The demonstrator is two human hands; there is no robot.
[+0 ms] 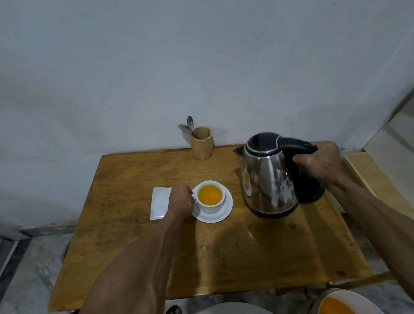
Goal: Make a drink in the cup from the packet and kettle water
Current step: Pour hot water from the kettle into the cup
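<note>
A white cup (212, 205) stands on a white saucer (223, 214) near the middle of the wooden table (139, 252); it holds orange-yellow liquid. My left hand (180, 202) is closed at the cup's left side, on its handle. A white packet (160, 206) lies flat just left of that hand, partly covered by it. To the right stands a steel kettle (266, 184) with a black lid, upright on the table. My right hand (321, 164) grips its black handle.
A wooden holder (201, 143) with two spoons (190, 126) stands at the table's back edge against the wall. A white bowl (349, 306) of orange liquid sits low at the bottom right, off the table. A pale block and ledge (403, 163) lie to the right.
</note>
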